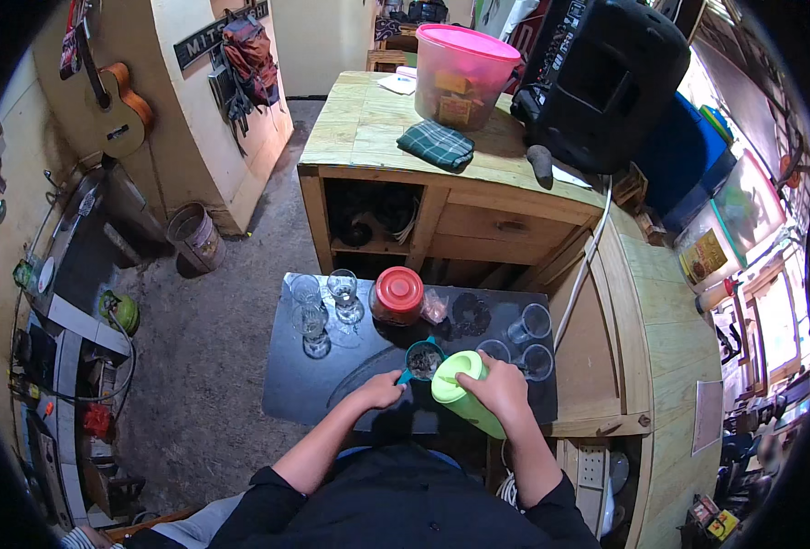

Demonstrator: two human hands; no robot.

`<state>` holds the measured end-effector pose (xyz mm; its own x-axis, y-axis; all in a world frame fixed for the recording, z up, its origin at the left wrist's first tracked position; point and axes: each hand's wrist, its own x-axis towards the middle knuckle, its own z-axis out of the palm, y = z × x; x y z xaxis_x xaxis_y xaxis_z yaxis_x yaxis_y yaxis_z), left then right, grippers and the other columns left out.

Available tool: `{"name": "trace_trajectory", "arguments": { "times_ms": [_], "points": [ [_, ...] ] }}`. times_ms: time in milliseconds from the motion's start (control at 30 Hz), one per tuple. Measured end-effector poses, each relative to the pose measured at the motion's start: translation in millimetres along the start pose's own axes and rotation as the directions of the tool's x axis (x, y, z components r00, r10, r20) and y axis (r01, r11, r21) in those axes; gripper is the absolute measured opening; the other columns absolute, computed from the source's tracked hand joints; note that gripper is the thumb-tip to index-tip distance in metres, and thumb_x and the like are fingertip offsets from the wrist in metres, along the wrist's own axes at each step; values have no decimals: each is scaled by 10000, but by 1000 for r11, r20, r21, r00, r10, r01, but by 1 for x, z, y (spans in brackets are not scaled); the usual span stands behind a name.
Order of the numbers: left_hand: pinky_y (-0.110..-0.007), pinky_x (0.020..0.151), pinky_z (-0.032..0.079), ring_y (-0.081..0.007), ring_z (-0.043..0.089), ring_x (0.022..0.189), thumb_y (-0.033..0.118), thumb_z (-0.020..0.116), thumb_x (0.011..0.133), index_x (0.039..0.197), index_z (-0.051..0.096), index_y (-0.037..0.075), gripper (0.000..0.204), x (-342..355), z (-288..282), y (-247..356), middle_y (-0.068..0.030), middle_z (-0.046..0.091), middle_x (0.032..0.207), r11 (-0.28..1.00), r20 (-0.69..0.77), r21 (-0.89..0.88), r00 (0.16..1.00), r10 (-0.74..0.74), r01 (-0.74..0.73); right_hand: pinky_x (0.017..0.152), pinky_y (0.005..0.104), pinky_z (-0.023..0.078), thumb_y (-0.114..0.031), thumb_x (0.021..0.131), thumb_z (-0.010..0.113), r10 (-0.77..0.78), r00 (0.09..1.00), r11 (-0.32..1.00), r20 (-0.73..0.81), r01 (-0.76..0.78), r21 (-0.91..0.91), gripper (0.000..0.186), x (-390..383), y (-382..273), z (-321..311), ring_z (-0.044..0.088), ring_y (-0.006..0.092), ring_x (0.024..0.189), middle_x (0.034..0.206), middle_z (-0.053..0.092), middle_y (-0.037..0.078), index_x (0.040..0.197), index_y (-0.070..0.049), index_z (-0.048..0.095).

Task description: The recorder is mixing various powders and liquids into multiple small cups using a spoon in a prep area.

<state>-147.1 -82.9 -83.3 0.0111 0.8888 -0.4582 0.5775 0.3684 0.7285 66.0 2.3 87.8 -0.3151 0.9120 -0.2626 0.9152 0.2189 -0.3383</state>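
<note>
- Small cup (pixel 423 360): on the tabletop (pixel 313 384), near its front edge.
- Jug (pixel 464 392): just right of the cup, tilted toward it.
- Lidded jar (pixel 396 295): behind the cup.
- Stemmed glasses (pixel 324 306): left of the jar.
- Tumblers (pixel 525 343): right of the cup.
- Wooden counter (pixel 441 197): behind the tabletop.

Small teal cup (pixel 423 360): dark contents, too small to tell what they are.
Lime-green plastic jug (pixel 464 392): lower body covered by the right hand (pixel 501 389) (the grip itself cannot be made out).
Left hand (pixel 379 392): fingertips hidden at the cup's handle.
Black worktop (pixel 304 389): near edge hidden behind the person's dark-sleeved arms.
Clear packet (pixel 435 306): contents blurred.
</note>
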Motion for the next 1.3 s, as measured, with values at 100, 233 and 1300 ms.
{"name": "trace_trajectory", "arguments": {
  "times_ms": [100,233,1300],
  "points": [
    [-430,864,428,-369,578,997,276,505,878,1181,507,40,384,-6,-11,19,-230,608,1054,996,87,-71,995,-52,58,786,436,501,-554,641,669,16,1000,1000,-18,-16,-8,743,1,4,-1,642,363,858,893,659,224,1219,-95,583],
    [-439,947,401,-399,511,1117,274,490,870,1225,499,55,417,-7,-14,21,-250,556,1172,996,98,-50,993,-72,77,795,434,498,-554,649,664,61,997,998,-41,-61,0,737,4,2,-4,641,359,863,892,660,223,1218,-92,582],
    [-321,438,383,-160,496,498,250,506,876,1025,507,82,225,0,-13,14,-50,517,619,982,143,-162,987,-70,93,808,432,497,-557,641,664,54,998,998,-28,-53,28,748,12,1,7,641,355,874,907,657,232,1232,-108,575]
  ]
}}
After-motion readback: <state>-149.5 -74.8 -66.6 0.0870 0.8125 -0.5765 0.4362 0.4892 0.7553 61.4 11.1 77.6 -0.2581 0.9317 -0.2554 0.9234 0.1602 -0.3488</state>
